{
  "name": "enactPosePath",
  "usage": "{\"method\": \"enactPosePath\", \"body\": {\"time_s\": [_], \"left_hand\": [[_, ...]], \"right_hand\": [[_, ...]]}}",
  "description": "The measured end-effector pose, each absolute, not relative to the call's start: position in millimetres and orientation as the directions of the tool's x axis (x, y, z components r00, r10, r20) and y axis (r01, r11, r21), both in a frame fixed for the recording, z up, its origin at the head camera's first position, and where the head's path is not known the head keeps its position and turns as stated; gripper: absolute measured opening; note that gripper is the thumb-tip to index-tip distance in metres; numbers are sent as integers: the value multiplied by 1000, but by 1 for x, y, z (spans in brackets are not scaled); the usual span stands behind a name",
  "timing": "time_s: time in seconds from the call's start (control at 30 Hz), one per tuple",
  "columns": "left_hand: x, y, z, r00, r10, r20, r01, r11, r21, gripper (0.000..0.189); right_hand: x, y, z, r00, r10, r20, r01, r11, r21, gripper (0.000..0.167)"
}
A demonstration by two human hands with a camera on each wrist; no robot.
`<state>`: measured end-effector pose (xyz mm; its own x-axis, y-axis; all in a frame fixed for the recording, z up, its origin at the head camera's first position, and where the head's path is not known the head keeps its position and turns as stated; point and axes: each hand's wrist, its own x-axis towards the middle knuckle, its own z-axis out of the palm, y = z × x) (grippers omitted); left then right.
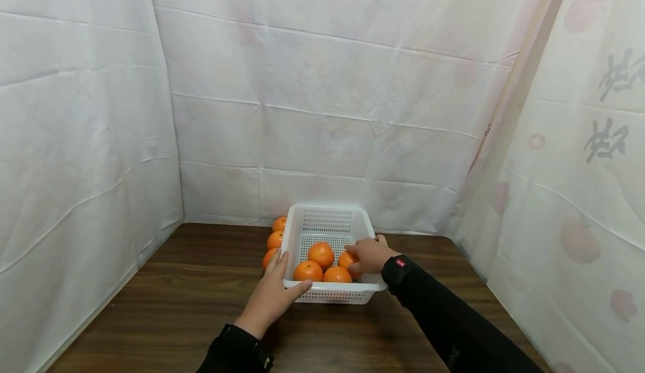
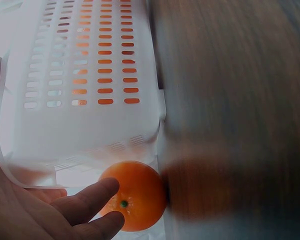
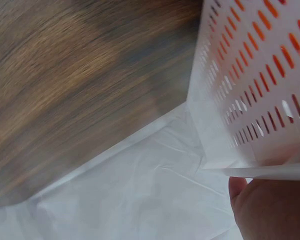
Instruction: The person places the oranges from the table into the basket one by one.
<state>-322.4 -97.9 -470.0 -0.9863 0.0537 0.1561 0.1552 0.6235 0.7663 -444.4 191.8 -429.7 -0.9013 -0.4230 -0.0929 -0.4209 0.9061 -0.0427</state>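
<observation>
On my feed: right hand (image 1: 372, 256) pinches the right-hand orange (image 1: 345, 261) inside the white basket (image 1: 330, 287). Left hand (image 1: 274, 296), fingers apart, at basket's near-left corner. Three more oranges (image 1: 321, 255) toward its near edge; three loose oranges (image 1: 275, 240) outside, along its left edge.

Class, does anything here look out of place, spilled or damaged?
Nothing stands out: the basket looks upright and uncracked, the oranges inside look whole, and those outside sit in a row along its left side, so they don't look spilled.
</observation>
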Motion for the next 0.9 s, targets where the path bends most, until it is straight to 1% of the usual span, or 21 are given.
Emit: {"method": "enactPosePath", "body": {"time_s": [0.1,0.27,0.47,0.73,0.9], "left_hand": [[-321,-97,-469,-987,54,153,154,622,768,107],[-321,-97,-467,-987,54,150,151,620,770,107],[-321,-97,-467,-989,53,140,143,619,773,107],[-321,-97,-467,-988,59,142,148,619,772,108],[-321,-97,-468,-988,61,140,147,619,771,108]], "right_hand": [[-439,193,-426,-905,-414,-97,-408,910,-78,68],[-425,196,-420,-917,-389,-88,-371,913,-172,69],[-407,205,-423,-922,-387,-11,-371,891,-260,67],[-382,217,-432,-939,-329,100,-331,785,-524,67],[-371,221,-441,-941,-301,158,-332,711,-620,66]]}}
